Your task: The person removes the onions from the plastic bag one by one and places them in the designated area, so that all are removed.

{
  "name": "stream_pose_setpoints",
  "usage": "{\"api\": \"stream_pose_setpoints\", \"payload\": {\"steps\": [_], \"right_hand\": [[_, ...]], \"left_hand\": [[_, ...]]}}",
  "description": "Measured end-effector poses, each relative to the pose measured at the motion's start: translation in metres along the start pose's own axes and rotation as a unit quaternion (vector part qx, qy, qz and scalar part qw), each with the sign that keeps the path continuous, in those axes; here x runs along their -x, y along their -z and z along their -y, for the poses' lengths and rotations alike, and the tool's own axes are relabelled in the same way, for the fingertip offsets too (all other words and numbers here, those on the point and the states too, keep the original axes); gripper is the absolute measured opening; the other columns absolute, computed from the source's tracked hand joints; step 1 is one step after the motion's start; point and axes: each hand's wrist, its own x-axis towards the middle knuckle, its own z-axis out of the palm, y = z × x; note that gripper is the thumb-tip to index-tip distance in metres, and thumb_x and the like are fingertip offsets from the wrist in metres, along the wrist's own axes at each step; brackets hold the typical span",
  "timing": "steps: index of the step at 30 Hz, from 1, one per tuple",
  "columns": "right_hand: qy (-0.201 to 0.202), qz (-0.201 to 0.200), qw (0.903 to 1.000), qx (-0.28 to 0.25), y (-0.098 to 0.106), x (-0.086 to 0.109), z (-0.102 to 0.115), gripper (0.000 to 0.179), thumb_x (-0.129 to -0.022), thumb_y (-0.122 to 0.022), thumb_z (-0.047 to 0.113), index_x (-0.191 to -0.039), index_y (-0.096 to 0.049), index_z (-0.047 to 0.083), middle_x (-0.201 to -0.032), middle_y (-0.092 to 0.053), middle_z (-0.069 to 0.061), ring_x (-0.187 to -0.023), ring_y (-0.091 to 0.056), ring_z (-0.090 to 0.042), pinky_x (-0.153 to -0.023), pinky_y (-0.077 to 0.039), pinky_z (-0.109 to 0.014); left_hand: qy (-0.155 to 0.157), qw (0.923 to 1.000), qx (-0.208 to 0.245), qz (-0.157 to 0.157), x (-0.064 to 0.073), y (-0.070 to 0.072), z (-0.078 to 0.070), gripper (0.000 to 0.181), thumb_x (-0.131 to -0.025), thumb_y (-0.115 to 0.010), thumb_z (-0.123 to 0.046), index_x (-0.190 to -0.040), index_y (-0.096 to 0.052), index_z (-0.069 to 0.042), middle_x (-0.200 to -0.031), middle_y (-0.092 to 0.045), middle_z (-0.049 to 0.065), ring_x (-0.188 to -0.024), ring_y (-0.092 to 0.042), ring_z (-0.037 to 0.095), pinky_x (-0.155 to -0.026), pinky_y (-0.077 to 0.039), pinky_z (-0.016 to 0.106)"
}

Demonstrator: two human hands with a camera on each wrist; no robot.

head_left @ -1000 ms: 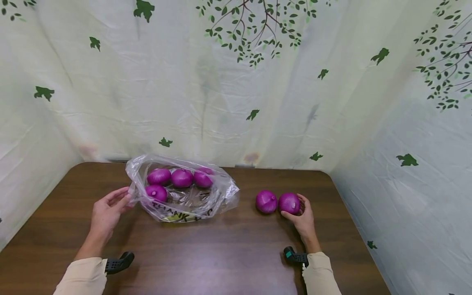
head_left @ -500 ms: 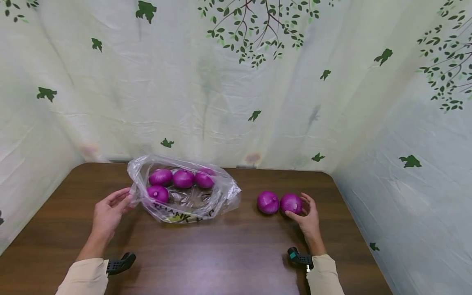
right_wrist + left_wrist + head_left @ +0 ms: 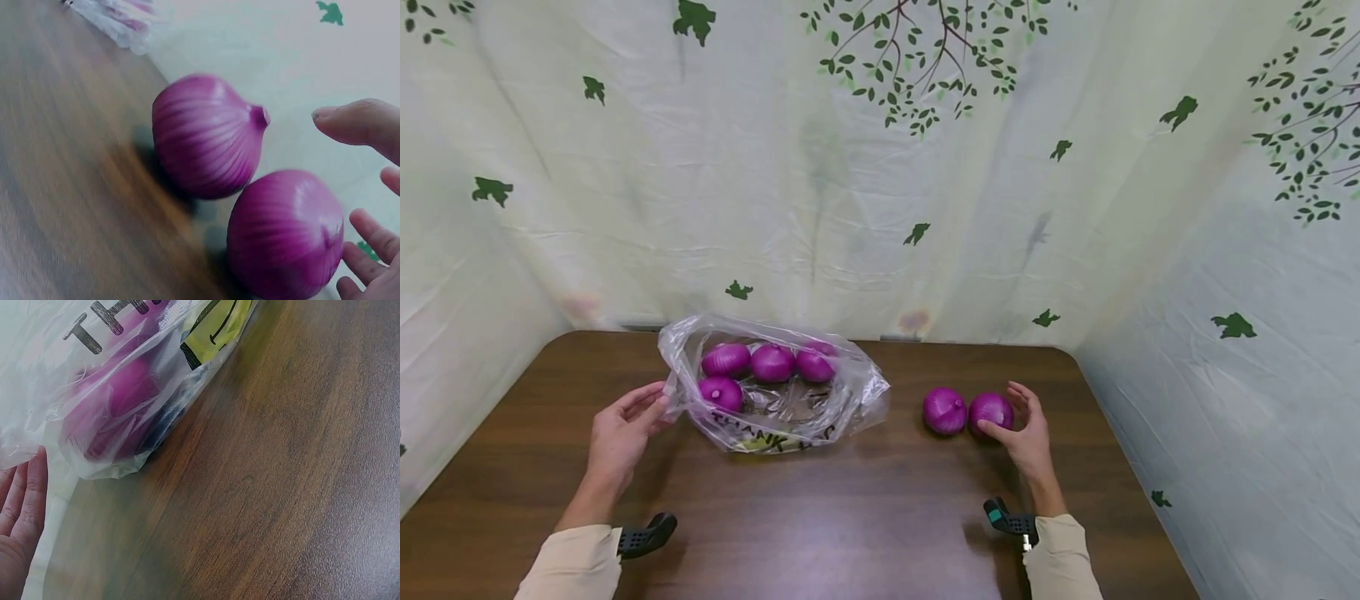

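Note:
My left hand (image 3: 623, 433) pinches the left edge of a clear plastic bag (image 3: 859, 392) lying on its side, its mouth facing me. Inside the bag are several purple onions (image 3: 772, 363); dark lettering and a yellow print show on its film (image 3: 215, 334). To the right, two more purple onions stand side by side on the table: a left onion (image 3: 944, 411) and a right onion (image 3: 287, 234). My right hand (image 3: 1028, 435) is around the right side of the right onion, fingers spread. In the right wrist view its upper digit stands apart from both onions, with the lower fingertips right at the onion's side.
The brown wooden table (image 3: 850, 517) has rounded far corners. A pale curtain (image 3: 820, 183) printed with leaves and branches closes it in behind and at both sides. Each wrist wears a black camera band (image 3: 646, 536).
My right hand has loosened its hold on the right onion, its fingers opening out. Both onions stay where they were. The left hand keeps its pinch on the bag, which has not moved.

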Motion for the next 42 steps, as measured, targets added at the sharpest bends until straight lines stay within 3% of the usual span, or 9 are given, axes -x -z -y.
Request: {"api": "stream_pose_setpoints", "payload": {"steps": [4, 10, 15, 18, 23, 29, 33, 38, 42], "right_hand": [[0.012, -0.005, 0.9999, -0.008, -0.002, 0.000, 0.007, 0.074, -0.074, -0.080, -0.003, -0.137, -0.041, 0.000, -0.141, -0.041, -0.023, -0.136, -0.033, -0.038, -0.113, -0.024, -0.053], [0.037, -0.003, 0.9986, -0.037, -0.007, 0.003, 0.020, 0.070, -0.075, -0.077, -0.007, -0.136, -0.041, -0.003, -0.139, -0.044, -0.019, -0.136, -0.035, -0.035, -0.115, -0.025, -0.046], [0.043, 0.002, 0.9977, -0.053, -0.013, 0.008, 0.031, 0.069, -0.075, -0.077, -0.010, -0.135, -0.044, -0.001, -0.137, -0.047, -0.013, -0.133, -0.039, -0.030, -0.113, -0.029, -0.042], [0.047, 0.008, 0.9960, -0.075, -0.018, 0.009, 0.037, 0.071, -0.075, -0.076, -0.011, -0.136, -0.042, 0.000, -0.133, -0.048, -0.010, -0.129, -0.041, -0.026, -0.109, -0.033, -0.040], [0.053, 0.033, 0.9929, -0.101, -0.027, 0.009, 0.045, 0.073, -0.075, -0.075, -0.012, -0.137, -0.038, 0.003, -0.129, -0.048, -0.007, -0.123, -0.043, -0.031, -0.103, -0.038, -0.038], [0.067, 0.057, 0.9915, -0.097, -0.038, 0.014, 0.060, 0.071, -0.075, -0.073, -0.015, -0.137, -0.039, -0.004, -0.129, -0.048, -0.010, -0.120, -0.046, -0.027, -0.103, -0.040, -0.042], [0.085, 0.066, 0.9899, -0.092, -0.047, 0.017, 0.069, 0.067, -0.075, -0.072, -0.016, -0.134, -0.041, -0.007, -0.128, -0.049, -0.014, -0.121, -0.046, -0.033, -0.103, -0.039, -0.048], [0.116, 0.079, 0.9862, -0.088, -0.058, 0.010, 0.058, 0.066, -0.076, -0.074, -0.013, -0.133, -0.043, -0.006, -0.129, -0.052, -0.015, -0.118, -0.050, -0.021, -0.101, -0.042, -0.043], [0.121, 0.097, 0.9825, -0.103, -0.066, 0.011, 0.063, 0.064, -0.075, -0.073, -0.014, -0.132, -0.044, -0.009, -0.129, -0.052, -0.020, -0.115, -0.052, -0.015, -0.102, -0.041, -0.046]], "left_hand": [[-0.001, 0.9999, -0.011, -0.001, 0.000, 0.001, 0.001, 0.041, -0.093, -0.064, -0.020, -0.128, -0.056, -0.001, -0.089, -0.062, -0.023, -0.077, -0.063, -0.002, -0.069, -0.054, 0.014], [-0.012, 0.9991, 0.040, 0.004, 0.003, -0.001, 0.003, 0.030, -0.091, -0.066, -0.014, -0.119, -0.063, -0.005, -0.089, -0.066, -0.018, -0.075, -0.065, 0.001, -0.068, -0.055, 0.016], [-0.015, 0.9984, 0.053, 0.007, 0.005, -0.003, 0.004, 0.029, -0.091, -0.067, -0.013, -0.118, -0.063, -0.004, -0.091, -0.066, -0.017, -0.078, -0.065, 0.000, -0.068, -0.055, 0.016], [-0.015, 0.9987, 0.049, 0.005, 0.005, -0.004, 0.004, 0.032, -0.091, -0.067, -0.012, -0.121, -0.061, -0.001, -0.090, -0.066, -0.018, -0.078, -0.064, -0.001, -0.067, -0.054, 0.016], [-0.012, 0.9993, 0.035, 0.000, 0.004, -0.003, 0.003, 0.033, -0.091, -0.066, -0.013, -0.121, -0.061, -0.001, -0.088, -0.066, -0.018, -0.075, -0.065, 0.000, -0.066, -0.054, 0.015], [-0.012, 0.9997, 0.023, 0.004, 0.005, 0.000, 0.003, 0.029, -0.092, -0.066, -0.016, -0.118, -0.063, -0.005, -0.088, -0.066, -0.019, -0.076, -0.065, 0.000, -0.067, -0.055, 0.016], [-0.008, 0.9997, 0.024, 0.005, 0.005, 0.001, 0.001, 0.029, -0.092, -0.066, -0.016, -0.119, -0.063, -0.005, -0.088, -0.065, -0.019, -0.077, -0.065, 0.000, -0.068, -0.055, 0.017], [-0.011, 0.9994, 0.031, 0.005, 0.003, 0.000, 0.001, 0.026, -0.092, -0.065, -0.014, -0.117, -0.064, -0.007, -0.089, -0.065, -0.021, -0.078, -0.064, -0.001, -0.068, -0.055, 0.016], [-0.017, 0.9991, 0.038, 0.004, 0.002, -0.001, 0.002, 0.024, -0.092, -0.065, -0.013, -0.115, -0.065, -0.007, -0.090, -0.065, -0.021, -0.078, -0.064, -0.001, -0.067, -0.055, 0.016]]}}
